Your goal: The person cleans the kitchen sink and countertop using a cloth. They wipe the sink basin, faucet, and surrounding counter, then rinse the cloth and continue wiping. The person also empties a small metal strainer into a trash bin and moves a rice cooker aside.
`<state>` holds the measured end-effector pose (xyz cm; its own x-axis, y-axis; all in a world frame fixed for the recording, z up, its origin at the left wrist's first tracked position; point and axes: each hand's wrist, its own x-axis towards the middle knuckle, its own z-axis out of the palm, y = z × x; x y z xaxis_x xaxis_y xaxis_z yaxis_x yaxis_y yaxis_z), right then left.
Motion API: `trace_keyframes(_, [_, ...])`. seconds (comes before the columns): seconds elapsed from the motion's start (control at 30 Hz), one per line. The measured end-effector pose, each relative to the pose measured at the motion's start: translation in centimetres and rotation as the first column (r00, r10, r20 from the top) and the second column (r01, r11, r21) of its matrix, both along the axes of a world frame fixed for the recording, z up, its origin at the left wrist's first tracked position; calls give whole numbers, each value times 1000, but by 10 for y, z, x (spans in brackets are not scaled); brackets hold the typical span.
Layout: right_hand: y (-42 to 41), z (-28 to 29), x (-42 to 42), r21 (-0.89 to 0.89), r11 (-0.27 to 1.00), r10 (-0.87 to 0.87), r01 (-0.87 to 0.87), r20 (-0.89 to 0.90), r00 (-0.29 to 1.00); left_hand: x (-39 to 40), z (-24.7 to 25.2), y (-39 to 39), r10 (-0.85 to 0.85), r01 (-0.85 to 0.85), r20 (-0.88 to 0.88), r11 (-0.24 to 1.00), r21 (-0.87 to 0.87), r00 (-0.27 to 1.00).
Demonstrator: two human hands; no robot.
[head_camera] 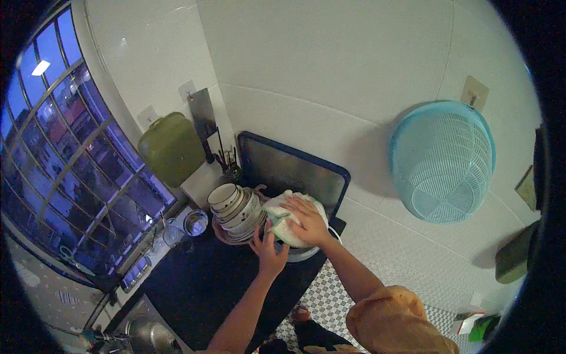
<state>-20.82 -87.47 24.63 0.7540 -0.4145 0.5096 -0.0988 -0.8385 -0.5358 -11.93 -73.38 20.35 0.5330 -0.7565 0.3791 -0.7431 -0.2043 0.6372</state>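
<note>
My right hand (309, 223) lies spread over a white cloth with a green edge (283, 208), pressing it on a rounded object. Most of that object is under the cloth; a pale round base (303, 255) shows below it. My left hand (269, 252) is beside the cloth, fingers apart, with nothing visible in its grasp. Whether its fingertips touch the cloth or the dishes is unclear. Just left stand stacked bowls (223, 197) and plates, resting in a pinkish basin (219, 234).
A black countertop (203, 283) carries the dishes. Behind them leans a dark-framed tray or panel (296, 166). A glass (195, 222) stands by the barred window (66, 146). A green cutting board (172, 148), a cleaver (202, 115) and a blue plastic basket (442, 163) hang on walls. A metal pot (152, 336) sits lower left.
</note>
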Motion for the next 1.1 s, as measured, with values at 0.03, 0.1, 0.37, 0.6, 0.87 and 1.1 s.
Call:
trace_keyframes(0.03, [3,-5,-4,-4,1000,1,0,44,999,3,-7,2,-9,8,-47,1000,-23,999])
trace_keyframes(0.1, [10,-29,-20,-14,1000,14,-12,113,993,5,-11,6,-11,9,-135,1000,-18,991])
trace_keyframes(0.37, [58,-139,-54,180,931,-358,317,290,888,1,-13,9,-7,15,-176,999,39,984])
trace_keyframes(0.6, [108,-229,-28,708,660,-579,251,267,770,3,-12,11,31,-27,-34,994,108,999])
trace_keyframes(0.87, [161,-211,-6,490,683,-341,541,-441,830,-4,10,4,88,-89,11,991,98,996])
trace_keyframes(1.1, [222,-215,-3,-65,996,-83,55,-598,797,-7,31,-3,110,-112,42,992,49,993])
